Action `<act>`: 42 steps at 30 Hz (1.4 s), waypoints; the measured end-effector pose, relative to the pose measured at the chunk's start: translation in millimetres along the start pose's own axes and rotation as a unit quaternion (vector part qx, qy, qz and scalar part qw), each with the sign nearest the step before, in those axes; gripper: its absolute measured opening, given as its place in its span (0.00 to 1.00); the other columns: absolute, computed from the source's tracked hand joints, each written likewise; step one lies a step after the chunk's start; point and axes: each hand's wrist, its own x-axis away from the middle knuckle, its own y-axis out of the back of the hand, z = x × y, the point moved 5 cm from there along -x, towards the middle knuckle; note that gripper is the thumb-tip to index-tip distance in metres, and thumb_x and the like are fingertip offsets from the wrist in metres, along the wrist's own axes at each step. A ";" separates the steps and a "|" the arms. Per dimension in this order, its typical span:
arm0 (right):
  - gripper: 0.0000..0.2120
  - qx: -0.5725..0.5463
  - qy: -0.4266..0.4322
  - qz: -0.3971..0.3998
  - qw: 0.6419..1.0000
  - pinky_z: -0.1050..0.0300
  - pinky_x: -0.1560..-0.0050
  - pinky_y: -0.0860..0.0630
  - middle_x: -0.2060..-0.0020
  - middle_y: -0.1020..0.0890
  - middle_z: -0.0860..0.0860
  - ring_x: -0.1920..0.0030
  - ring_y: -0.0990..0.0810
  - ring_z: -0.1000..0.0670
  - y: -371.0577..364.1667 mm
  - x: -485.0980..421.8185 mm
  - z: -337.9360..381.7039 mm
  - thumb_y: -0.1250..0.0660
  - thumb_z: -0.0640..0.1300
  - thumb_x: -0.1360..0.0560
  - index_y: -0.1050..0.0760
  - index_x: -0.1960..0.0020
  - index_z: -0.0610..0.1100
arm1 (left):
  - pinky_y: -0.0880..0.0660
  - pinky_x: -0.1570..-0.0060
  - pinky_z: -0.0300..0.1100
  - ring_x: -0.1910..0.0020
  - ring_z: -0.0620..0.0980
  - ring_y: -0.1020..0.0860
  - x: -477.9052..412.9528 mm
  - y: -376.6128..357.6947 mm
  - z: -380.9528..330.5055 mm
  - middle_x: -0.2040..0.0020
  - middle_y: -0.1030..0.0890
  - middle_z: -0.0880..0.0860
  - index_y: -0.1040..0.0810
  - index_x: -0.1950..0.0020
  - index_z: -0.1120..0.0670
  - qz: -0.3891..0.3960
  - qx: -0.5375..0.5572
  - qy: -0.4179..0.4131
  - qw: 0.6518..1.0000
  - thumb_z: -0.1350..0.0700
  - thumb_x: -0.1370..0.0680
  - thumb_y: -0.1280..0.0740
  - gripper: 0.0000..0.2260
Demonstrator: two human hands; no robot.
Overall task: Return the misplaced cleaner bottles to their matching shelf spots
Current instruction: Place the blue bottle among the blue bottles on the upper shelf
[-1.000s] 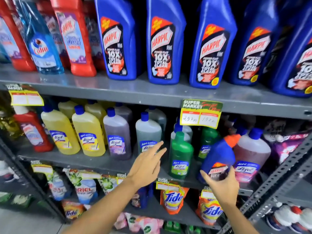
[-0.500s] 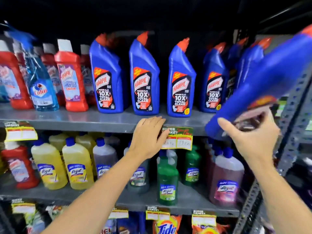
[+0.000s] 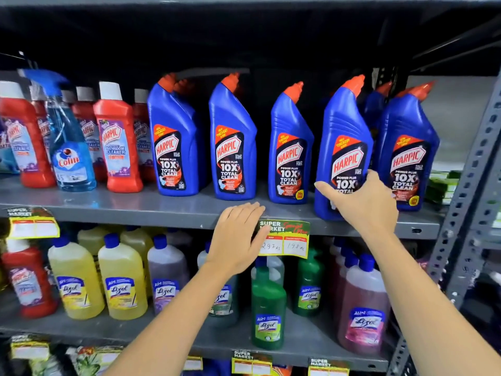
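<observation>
1. Wrapped around the lower label of a blue plastic Harpic toilet-cleaner bottle with an orange angled cap (image 3: 344, 147), my right hand (image 3: 363, 202) grips it from the front, thumb on its left side, fingers curling round the right edge.
2. That bottle stands tilted slightly right at the near edge of the grey metal upper shelf (image 3: 162, 210); I cannot tell whether its base is fully down.
3. I count five blue Harpic bottles across the front of this shelf, the held one included: three to its left (image 3: 233, 147) and one just beside it on the right (image 3: 406, 153). More orange caps show behind; I cannot count them surely.
4. My left hand (image 3: 238, 237) grips nothing; it lies flat, fingers together, against the shelf's front lip, its fingertips overlapping the left end of a yellow-and-green paper price tag (image 3: 287, 240).
5. On the left of the upper shelf I see one clear blue Colin spray bottle (image 3: 70, 158) among red Harpic bathroom-cleaner bottles with white caps (image 3: 116, 142); at least five of those show.
6. On the lower shelf (image 3: 303, 346) the front Lizol bottles are two yellow (image 3: 122, 280), one purple-grey (image 3: 166, 275), one green (image 3: 268, 308) and one pink (image 3: 363, 310), with one red bottle (image 3: 25, 280) at far left.
</observation>
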 end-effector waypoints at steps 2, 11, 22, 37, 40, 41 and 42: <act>0.58 -0.021 0.009 0.013 1.000 0.38 0.39 0.26 0.32 0.27 0.42 0.33 0.28 0.38 -3.1 3.7 -0.2 0.27 0.74 0.45 0.39 0.28 0.41 | 0.40 0.32 0.46 0.33 0.53 0.28 -0.2 0.2 -0.9 0.34 0.23 0.54 0.26 0.32 0.57 -0.005 0.008 0.004 1.000 0.43 0.18 0.48 0.25; 0.59 0.032 0.024 0.031 0.999 0.39 0.39 0.26 0.31 0.29 0.42 0.35 0.26 0.37 -15.1 -11.2 -8.0 0.21 0.63 0.42 0.48 0.23 0.41 | 0.37 0.33 0.49 0.35 0.54 0.27 0.7 -2.2 -1.1 0.35 0.23 0.55 0.26 0.32 0.58 -0.028 0.009 -0.003 1.000 0.46 0.18 0.47 0.23; 0.59 0.023 0.011 0.038 0.999 0.41 0.41 0.26 0.31 0.30 0.41 0.35 0.26 0.36 -34.1 -47.2 -23.8 0.19 0.59 0.39 0.50 0.22 0.41 | 0.39 0.34 0.47 0.36 0.54 0.26 0.3 -4.1 -2.0 0.36 0.22 0.55 0.24 0.34 0.58 -0.047 0.011 0.006 0.999 0.46 0.18 0.46 0.22; 0.61 -0.045 0.020 0.050 0.998 0.42 0.35 0.27 0.31 0.27 0.45 0.32 0.27 0.42 -34.6 -51.8 -32.9 0.18 0.59 0.42 0.50 0.22 0.43 | 0.39 0.33 0.47 0.35 0.53 0.28 1.6 -3.8 -1.2 0.34 0.23 0.55 0.25 0.32 0.58 -0.041 0.011 0.001 0.999 0.45 0.19 0.45 0.23; 0.61 -0.033 0.014 0.047 0.998 0.40 0.36 0.26 0.30 0.27 0.44 0.32 0.28 0.41 -35.5 -50.0 -35.8 0.19 0.62 0.42 0.50 0.22 0.44 | 0.38 0.32 0.49 0.34 0.53 0.28 2.8 -4.0 -0.3 0.34 0.23 0.55 0.26 0.32 0.58 -0.037 0.017 -0.004 0.999 0.45 0.19 0.45 0.23; 0.62 -0.033 0.011 0.046 0.998 0.40 0.36 0.26 0.30 0.28 0.45 0.31 0.28 0.41 -35.6 -49.1 -36.6 0.19 0.63 0.43 0.50 0.22 0.44 | 0.38 0.32 0.49 0.34 0.53 0.29 3.7 -3.6 -0.1 0.33 0.24 0.55 0.26 0.32 0.58 -0.035 0.019 -0.006 0.999 0.45 0.19 0.45 0.23; 0.62 -0.040 0.008 0.044 0.998 0.39 0.36 0.27 0.29 0.29 0.45 0.30 0.28 0.41 -35.0 -48.6 -36.8 0.19 0.63 0.43 0.50 0.21 0.44 | 0.39 0.32 0.48 0.34 0.53 0.29 4.0 -3.0 -0.2 0.33 0.24 0.54 0.26 0.31 0.58 -0.035 0.022 -0.010 0.999 0.45 0.18 0.45 0.23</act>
